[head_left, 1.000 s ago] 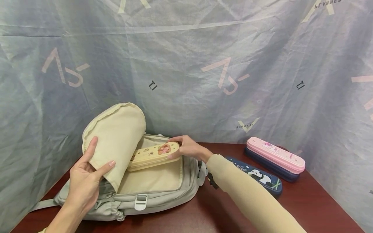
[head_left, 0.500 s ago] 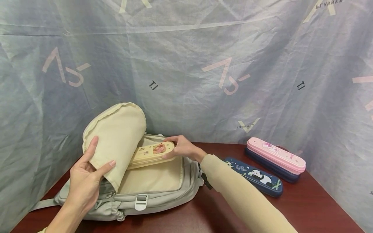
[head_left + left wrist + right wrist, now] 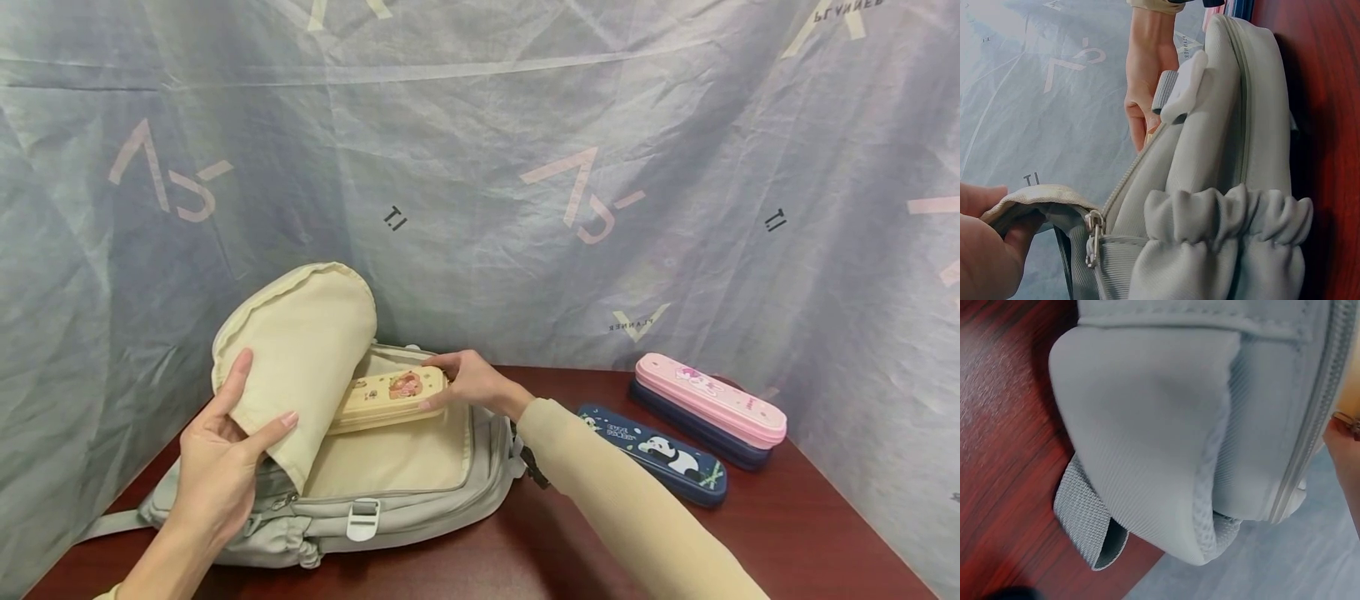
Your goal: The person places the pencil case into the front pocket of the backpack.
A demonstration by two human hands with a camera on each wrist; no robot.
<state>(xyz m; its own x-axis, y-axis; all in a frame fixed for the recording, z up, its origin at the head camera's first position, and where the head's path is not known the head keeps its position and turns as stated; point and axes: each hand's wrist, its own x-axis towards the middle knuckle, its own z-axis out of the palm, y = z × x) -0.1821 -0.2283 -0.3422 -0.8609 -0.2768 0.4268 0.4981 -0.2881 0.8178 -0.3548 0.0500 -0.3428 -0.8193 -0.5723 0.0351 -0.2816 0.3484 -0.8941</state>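
A grey backpack [image 3: 420, 517] lies on the table, its cream-lined flap [image 3: 307, 350] folded up. My left hand [image 3: 217, 467] pinches the flap's near edge between thumb and fingers, also visible in the left wrist view beside the zipper pull [image 3: 1093, 240]. My right hand [image 3: 476, 382] grips the right end of a yellow pencil case [image 3: 390, 398] with a bear picture on its lid. The case lies over the cream lining inside the bag, and its left end is hidden behind the flap. In the right wrist view only a finger [image 3: 1342, 456] shows at the right edge.
Right of the bag, a dark blue panda pencil case [image 3: 675, 458] lies on the red-brown table [image 3: 817, 533], partly behind the right sleeve. Farther back, a pink pencil case [image 3: 712, 400] rests on top of another dark blue case [image 3: 697, 429]. A grey printed cloth [image 3: 480, 167] hangs behind and at the sides.
The yellow pencil case has slid left, deeper under the flap, with my right hand moving along with it. My left hand has kept its hold on the flap.
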